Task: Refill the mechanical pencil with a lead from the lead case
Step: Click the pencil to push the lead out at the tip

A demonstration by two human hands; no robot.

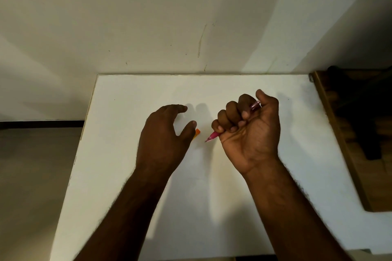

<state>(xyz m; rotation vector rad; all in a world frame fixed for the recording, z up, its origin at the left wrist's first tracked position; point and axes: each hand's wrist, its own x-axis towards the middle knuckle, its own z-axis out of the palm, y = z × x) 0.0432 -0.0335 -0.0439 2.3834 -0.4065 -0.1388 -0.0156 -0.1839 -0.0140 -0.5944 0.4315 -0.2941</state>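
Observation:
A pink mechanical pencil (212, 136) sits inside my right hand (249, 128), which is closed in a fist around the barrel; the tip points down-left and the top end pokes out by my thumb. My left hand (163, 137) hovers over the white table (212, 207) with fingers spread and curved. Under its thumb lies a small orange lead case (197, 133), mostly hidden by the hand. I cannot tell whether the thumb touches the case.
The table stands against a pale wall (169, 17). A brown wooden piece with dark shapes (356, 133) lies along the table's right edge. The floor (31, 176) shows past the left edge.

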